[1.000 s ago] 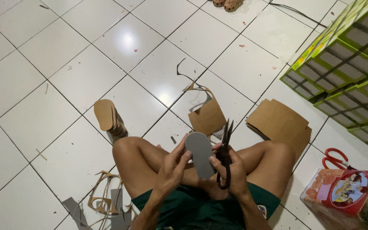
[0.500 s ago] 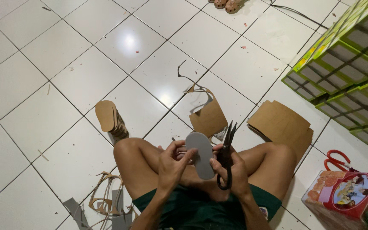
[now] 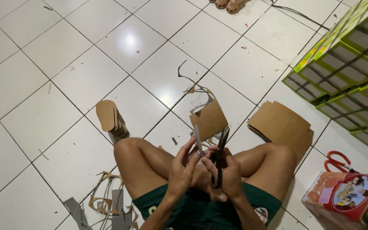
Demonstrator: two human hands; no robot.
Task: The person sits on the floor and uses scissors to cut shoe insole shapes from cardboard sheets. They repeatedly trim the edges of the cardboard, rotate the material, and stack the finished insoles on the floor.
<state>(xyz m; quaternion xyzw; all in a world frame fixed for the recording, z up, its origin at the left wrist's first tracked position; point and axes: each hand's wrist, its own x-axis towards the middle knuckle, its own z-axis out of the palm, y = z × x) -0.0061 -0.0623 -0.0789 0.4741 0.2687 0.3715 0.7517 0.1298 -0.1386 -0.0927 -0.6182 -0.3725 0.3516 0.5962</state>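
Observation:
I sit cross-legged on a white tiled floor. My left hand pinches a grey sole-shaped cutout, which stands edge-on to the camera, just above my lap. My right hand grips a pair of black scissors right beside the cutout, blades pointing up and away from me. Both hands are close together between my knees.
A stack of tan sole-shaped pieces stands by my left knee. Brown cardboard sheets lie at the right, a cut scrap ahead. Offcut strips lie at lower left. Red-handled scissors, a colourful box and green crates are at right.
The grey cutout has turned from face-on to edge-on in my left hand. The scissors stay beside it.

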